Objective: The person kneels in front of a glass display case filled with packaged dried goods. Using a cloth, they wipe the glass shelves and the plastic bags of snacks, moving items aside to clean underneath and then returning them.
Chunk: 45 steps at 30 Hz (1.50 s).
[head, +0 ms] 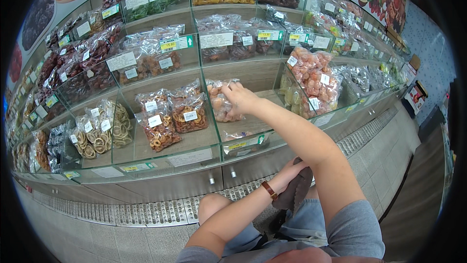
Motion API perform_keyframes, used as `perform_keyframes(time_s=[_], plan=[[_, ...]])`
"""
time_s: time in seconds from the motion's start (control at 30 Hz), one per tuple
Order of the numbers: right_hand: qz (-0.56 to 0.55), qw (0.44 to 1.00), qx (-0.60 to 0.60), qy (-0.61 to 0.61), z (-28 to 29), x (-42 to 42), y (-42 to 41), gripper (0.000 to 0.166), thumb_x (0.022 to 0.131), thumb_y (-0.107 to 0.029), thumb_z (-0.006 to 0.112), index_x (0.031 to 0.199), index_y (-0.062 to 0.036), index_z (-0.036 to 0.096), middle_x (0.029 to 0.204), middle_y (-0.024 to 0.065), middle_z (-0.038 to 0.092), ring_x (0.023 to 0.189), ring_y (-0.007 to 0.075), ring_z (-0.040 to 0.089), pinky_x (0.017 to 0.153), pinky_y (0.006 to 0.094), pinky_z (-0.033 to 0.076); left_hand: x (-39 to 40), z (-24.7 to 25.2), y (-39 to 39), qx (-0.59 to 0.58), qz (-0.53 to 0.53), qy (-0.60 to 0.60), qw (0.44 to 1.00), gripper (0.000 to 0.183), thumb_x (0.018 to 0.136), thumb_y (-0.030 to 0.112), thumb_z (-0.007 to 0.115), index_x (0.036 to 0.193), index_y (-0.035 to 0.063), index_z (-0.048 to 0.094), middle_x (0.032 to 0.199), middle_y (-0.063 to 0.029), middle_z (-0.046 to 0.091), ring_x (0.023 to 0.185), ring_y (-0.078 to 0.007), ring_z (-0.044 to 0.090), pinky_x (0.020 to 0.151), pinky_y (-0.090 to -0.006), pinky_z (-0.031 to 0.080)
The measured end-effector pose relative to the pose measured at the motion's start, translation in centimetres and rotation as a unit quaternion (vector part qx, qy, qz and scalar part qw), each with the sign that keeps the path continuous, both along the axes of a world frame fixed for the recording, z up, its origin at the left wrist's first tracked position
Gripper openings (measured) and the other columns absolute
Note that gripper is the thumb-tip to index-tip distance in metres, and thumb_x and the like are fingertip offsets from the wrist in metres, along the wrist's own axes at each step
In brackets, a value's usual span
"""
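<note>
My right hand [239, 98] reaches into a glass-walled shelf compartment and rests on a clear plastic bag of pale orange dried fruit [220, 106] standing at its left side; whether the fingers grip the bag is hard to tell. Low by my knees, my left hand [290, 175] holds a dark grey-brown cloth [297, 190], with its fingers partly hidden behind my right forearm. Another small bag [237, 135] lies behind the front glass. To the right, bags of orange-pink dried fruit [315, 80] are piled up by a glass divider.
Bags of dried fruit rings [189, 113] and of dried lemon slices [98, 137] fill compartments on the left. Glass dividers and a front glass edge [197, 159] bound the shelf. Upper tiers hold more bags. Below are cabinet doors with knobs [233, 174] and a perforated metal floor strip [149, 212].
</note>
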State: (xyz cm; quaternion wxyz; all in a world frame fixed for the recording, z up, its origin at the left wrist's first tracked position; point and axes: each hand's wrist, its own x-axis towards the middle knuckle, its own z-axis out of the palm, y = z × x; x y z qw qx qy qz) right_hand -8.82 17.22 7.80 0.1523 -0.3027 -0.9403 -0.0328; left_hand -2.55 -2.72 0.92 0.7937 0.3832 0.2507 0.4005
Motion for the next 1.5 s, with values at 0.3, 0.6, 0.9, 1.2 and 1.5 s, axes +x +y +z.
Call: perform_keyframes(time_s=[0.3, 0.6, 0.9, 1.2, 1.5], plan=[[0.012, 0.992, 0.119, 0.031, 2.9, 3.3, -3.5, 0.052, 0.064, -0.017, 0.078, 0.102, -0.0066, 0.043, 0.095, 0.0125, 0.057, 0.091, 0.0323, 0.06, 0.069, 0.0422, 0.051, 0.0, -0.7, 0.6, 0.015, -0.043, 0.025, 0.999, 0.045, 0.093, 0.027, 0.057, 0.129, 0.0013, 0.05, 0.127, -0.0081, 0.054, 0.118, -0.0155, 0.048, 0.099, -0.0272, 0.038], [-0.078, 0.688, -0.12, 0.712, 3.0, 16.8, -13.1, 0.056, 0.082, -0.003, 0.068, 0.129, -0.0006, 0.038, 0.117, 0.0124, 0.057, 0.105, 0.0194, 0.058, 0.089, 0.0319, 0.048, -0.1, -2.5, 1.0, 0.038, 0.031, 0.044, 0.998, 0.036, 0.09, 0.02, 0.058, 0.121, 0.0022, 0.056, 0.117, -0.0055, 0.059, 0.109, -0.0138, 0.053, 0.095, -0.0257, 0.04], [-0.022, 0.316, -0.388, 0.865, -8.3, 26.7, -23.2, 0.05, 0.097, -0.037, 0.047, 0.139, -0.0115, 0.038, 0.14, 0.0118, 0.043, 0.126, 0.0314, 0.045, 0.102, 0.0531, 0.04, 0.0, -1.8, 0.1, 0.214, 0.235, 0.092, 0.943, 0.032, 0.088, 0.013, 0.06, 0.119, 0.0027, 0.057, 0.115, -0.0074, 0.061, 0.107, -0.0154, 0.055, 0.092, -0.0261, 0.042], [-0.04, 0.333, -0.507, 0.794, -13.6, 22.9, -25.5, 0.066, 0.094, -0.063, 0.031, 0.138, -0.015, 0.037, 0.14, 0.0078, 0.042, 0.128, 0.0253, 0.043, 0.106, 0.0437, 0.036, 2.4, -2.2, -3.0, 0.69, 0.096, 0.35, 0.627, 0.044, 0.076, 0.02, 0.066, 0.119, 0.0161, 0.062, 0.131, -0.017, 0.05, 0.131, -0.0289, 0.04, 0.107, -0.0469, 0.03], [-0.052, 0.362, -0.537, 0.76, -13.0, 20.9, -26.2, 0.054, 0.097, -0.052, 0.037, 0.134, -0.0126, 0.044, 0.129, 0.0048, 0.053, 0.119, 0.0205, 0.05, 0.102, 0.0407, 0.04, 1.5, -2.0, 0.2, 0.481, 0.312, 0.409, 0.71, 0.038, 0.087, 0.02, 0.058, 0.123, 0.0098, 0.056, 0.123, -0.022, 0.054, 0.116, -0.0371, 0.049, 0.099, -0.0442, 0.038]])
